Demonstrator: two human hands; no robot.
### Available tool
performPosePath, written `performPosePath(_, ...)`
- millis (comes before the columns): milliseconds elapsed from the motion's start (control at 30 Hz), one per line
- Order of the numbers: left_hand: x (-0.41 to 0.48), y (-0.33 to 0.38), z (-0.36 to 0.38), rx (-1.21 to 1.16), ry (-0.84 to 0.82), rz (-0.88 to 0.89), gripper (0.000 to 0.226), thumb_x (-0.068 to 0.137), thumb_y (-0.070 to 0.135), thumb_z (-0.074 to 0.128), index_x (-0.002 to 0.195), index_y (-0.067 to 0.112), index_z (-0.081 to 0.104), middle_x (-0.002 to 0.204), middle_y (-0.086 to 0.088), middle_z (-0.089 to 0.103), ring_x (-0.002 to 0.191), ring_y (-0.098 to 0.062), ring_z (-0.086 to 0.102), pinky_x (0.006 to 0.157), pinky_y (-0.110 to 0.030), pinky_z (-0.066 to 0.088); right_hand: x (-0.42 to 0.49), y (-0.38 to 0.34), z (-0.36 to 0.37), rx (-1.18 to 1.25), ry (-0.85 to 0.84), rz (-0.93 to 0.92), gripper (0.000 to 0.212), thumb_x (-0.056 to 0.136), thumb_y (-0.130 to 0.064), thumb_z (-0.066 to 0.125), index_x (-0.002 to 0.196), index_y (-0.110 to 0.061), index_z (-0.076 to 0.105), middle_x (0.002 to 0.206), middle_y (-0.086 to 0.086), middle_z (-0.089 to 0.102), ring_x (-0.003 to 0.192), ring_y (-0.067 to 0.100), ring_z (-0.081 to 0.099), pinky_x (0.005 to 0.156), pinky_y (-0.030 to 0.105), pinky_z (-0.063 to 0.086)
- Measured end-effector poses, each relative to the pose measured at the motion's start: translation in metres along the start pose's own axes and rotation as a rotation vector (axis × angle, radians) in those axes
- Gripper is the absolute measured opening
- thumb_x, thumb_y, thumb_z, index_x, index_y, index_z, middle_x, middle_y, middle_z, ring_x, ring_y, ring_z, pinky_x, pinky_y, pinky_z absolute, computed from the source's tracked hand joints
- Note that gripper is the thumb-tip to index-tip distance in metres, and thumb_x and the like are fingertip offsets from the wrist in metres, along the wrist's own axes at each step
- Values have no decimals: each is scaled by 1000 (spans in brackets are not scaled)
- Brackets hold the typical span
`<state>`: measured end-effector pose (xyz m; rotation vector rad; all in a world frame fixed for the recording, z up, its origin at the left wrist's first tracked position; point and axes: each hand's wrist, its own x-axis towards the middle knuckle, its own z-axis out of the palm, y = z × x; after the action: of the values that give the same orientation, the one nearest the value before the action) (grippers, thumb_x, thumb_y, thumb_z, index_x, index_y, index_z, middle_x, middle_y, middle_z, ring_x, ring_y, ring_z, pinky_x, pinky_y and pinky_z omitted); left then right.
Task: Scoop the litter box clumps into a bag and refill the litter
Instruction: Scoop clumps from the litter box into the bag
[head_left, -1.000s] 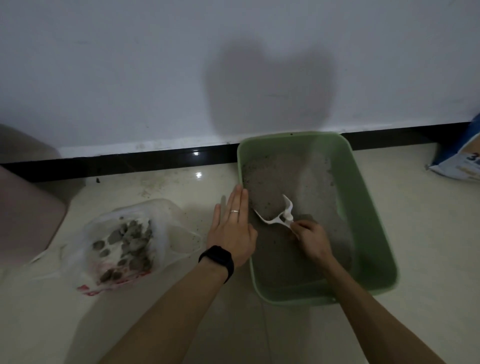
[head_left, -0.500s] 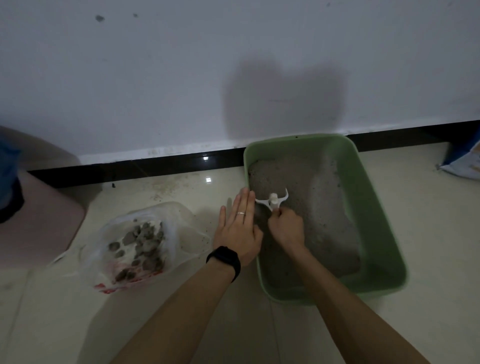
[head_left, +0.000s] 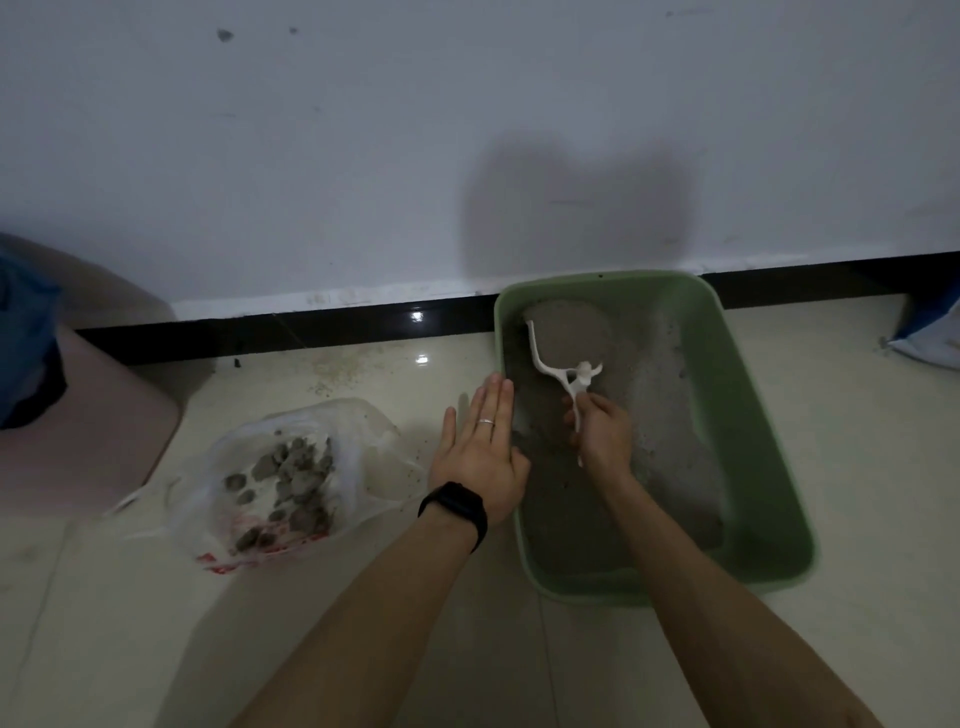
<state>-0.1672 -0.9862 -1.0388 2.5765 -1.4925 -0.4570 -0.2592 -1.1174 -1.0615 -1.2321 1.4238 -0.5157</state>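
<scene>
Scooping stage, refill apparently not begun. The right hand (head_left: 602, 431) grips the handle of the white scoop (head_left: 574, 384), whose litter-filled head sits at the far-left corner inside the green litter box (head_left: 753, 467). The left hand (head_left: 480, 452), fingers straight and together, rests against the box's left wall. Left of the box, the open bag (head_left: 363, 441) already holds many clumps (head_left: 296, 467). A sack (head_left: 930, 338) to the right of the box is probably the fresh litter.

bag (head_left: 291, 478) left of litter box (head_left: 748, 415), scoop (head_left: 558, 358) inside box
</scene>
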Motion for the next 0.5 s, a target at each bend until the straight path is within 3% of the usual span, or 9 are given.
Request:
performPosePath(300, -1, -4, 4, -9, 21, 9, 75, 95, 37, 21, 143, 22, -34, 151, 7, -37, 144, -7, -19, 114, -38, -15, -13, 23, -73, -267, 183, -317, 33, 97, -27, 53, 66, -17, 57, 57, -3, 55, 56, 17, 50, 60, 33, 40)
performPosePath(400, 0, -6, 2, -3, 8, 28, 75, 96, 39, 22, 142, 23, -35, 150, 7, -38, 145, -10, -18, 114, -39, -16, -25, 20, -87, -376, 209, -342, 34, 98, -29, 52, 66, -18, 59, 57, -6, 59, 55, 7, 53, 57, 29, 37)
performPosePath(500, 2, -10, -1, 17, -17, 52, 74, 97, 42, 21, 140, 23, -36, 151, 6, -37, 145, -11, -19, 114, -38, -16, -37, 16, -95, -371, 173, -301, 32, 97, -29, 55, 68, -17, 64, 58, -3, 63, 55, 15, 55, 60, 33, 41)
